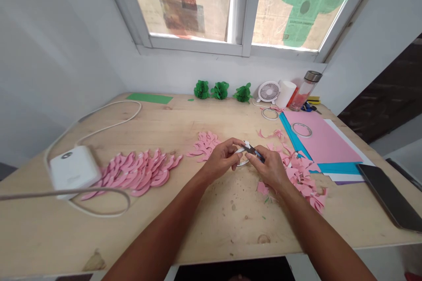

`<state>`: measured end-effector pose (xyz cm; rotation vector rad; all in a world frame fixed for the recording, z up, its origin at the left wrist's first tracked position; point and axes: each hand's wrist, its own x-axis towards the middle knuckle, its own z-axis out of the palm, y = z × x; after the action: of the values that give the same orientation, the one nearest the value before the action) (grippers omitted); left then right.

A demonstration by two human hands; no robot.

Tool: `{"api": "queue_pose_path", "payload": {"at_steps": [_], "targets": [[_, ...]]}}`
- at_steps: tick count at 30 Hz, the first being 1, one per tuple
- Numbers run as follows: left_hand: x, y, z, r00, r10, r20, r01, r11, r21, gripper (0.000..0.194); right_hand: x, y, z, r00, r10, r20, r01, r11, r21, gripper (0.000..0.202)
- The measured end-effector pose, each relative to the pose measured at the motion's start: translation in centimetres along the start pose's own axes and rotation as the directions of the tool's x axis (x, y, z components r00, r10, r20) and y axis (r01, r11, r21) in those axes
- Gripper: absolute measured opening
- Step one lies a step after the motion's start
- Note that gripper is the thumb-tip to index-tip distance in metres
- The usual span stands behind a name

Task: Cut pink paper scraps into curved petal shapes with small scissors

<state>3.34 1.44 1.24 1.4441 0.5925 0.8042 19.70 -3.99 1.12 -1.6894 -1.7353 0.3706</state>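
Wooden table, tape roll — between left fingers

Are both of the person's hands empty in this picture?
No, the left hand pinches a white item and the right hand holds a dark tool.

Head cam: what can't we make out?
Head view, not clear:
- Dark item: partly covered by right hand; type unclear.
- White strip: one end hidden by left hand.
- White box: lettering too small.
- Grey cable: cut off by left edge.
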Motion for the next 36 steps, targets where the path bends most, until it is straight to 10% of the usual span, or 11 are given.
{"api": "queue_pose_path", "payload": {"at_steps": [36], "targets": [[0.06, -0.24, -0.08, 1.000, 0.006, 0.001, -0.006, 1.000, -0.015, 0.023, -0.03, 0.09, 0.06, 0.999, -0.014, -0.032, 0.013, 1.000, -0.016, 0.034]]}}
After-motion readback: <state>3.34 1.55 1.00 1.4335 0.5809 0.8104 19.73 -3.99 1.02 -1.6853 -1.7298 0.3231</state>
